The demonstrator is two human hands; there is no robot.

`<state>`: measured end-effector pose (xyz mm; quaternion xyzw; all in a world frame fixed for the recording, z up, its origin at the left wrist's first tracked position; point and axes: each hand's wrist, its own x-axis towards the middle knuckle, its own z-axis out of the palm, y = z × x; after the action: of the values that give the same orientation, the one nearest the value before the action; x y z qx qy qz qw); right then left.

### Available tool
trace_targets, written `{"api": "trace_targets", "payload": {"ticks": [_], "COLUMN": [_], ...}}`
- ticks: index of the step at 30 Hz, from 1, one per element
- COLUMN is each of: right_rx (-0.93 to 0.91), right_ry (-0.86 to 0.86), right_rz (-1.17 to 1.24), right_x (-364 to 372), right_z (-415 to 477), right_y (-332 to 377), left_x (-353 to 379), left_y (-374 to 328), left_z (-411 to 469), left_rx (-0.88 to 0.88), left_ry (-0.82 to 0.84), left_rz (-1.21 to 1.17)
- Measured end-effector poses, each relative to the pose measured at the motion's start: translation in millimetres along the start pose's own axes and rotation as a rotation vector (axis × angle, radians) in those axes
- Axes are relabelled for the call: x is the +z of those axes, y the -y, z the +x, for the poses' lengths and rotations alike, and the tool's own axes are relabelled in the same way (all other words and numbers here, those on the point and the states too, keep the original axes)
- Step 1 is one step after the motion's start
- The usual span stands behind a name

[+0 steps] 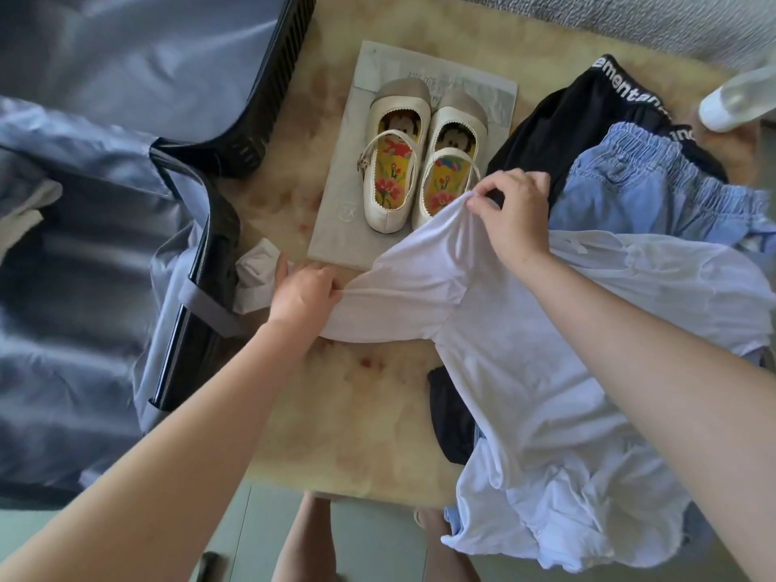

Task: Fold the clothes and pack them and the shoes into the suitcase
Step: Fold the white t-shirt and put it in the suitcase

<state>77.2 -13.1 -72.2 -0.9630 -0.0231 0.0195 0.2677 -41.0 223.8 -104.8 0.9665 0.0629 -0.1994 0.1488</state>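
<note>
The left grip (304,289), a bare hand, is curled tight on the sleeve (399,296) of a white shirt (525,371), bunching the cloth near the cuff end, just beside the open suitcase (126,203). The right grip (514,216) pinches a fold of the same shirt between thumb and fingers and holds it lifted off the bench (357,413), near the heels of the 2 shoes (420,170). The rest of the shirt lies spread and rumpled across the right side of the bench, with its hem hanging over the near edge. The cream shoes stand side by side on a flat grey sheet (336,228), toes pointing away. Beyond the shirt lie blue shorts (646,191), partly on top of a black garment (567,132) with a lettered waistband. A small dark piece of cloth (449,417) shows from under the shirt. The suitcase lies open at the left, its grey lining showing.
</note>
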Motion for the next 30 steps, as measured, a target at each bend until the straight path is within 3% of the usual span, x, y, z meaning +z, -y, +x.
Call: {"api": "trace_targets", "payload": {"ticks": [5,8,17,24,30], "right_rx": [-0.067,-0.056,-0.118,-0.150,-0.022], "right_ry": [-0.143,-0.218,-0.172,-0.150,0.009], "right_rz": [0.069,0.070,0.120,0.105,-0.050], "right_x": [-9.6,-11.7,-7.2,8.5,24.2], "right_z": [27.6,48.3,73.0,87.0,81.1], "right_y": [22.6,35.2,72.6,109.5,74.0], "left_x": [-2.7,-22.9,-65.7,-72.7,-46.0], "left_y": [14.0,11.0,24.2,27.3,21.3], "left_z": [-6.4,-4.7,9.8,6.0,1.6], "left_rx": [-0.051,-0.106,-0.227,-0.240,-0.228], "left_ry": [-0.268,-0.335,-0.511,-0.502,-0.380], "left_rz": [0.002,-0.026,-0.063,0.075,0.205]}}
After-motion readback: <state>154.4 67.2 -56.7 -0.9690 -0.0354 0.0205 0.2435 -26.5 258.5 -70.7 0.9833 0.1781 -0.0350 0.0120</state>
